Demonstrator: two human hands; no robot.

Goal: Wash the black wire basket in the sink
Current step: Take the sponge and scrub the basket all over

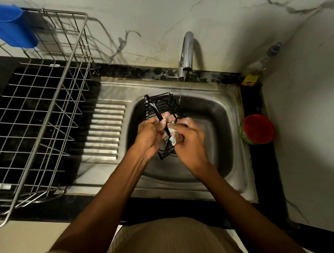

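Over the sink (215, 174), the left hand (149, 137) is gripping the basket (161, 105) by its frame while the right hand (189, 142) is clutching a soapy rag (173, 139) against it, looking light, stiff, probably slippery.

Black wire basket (161, 107), foam-flecked, in grip; steel-grey sink (216, 113) beneath; red-lidded green jar (258, 129) right of grip; blue tub (7, 27) far upper-left.
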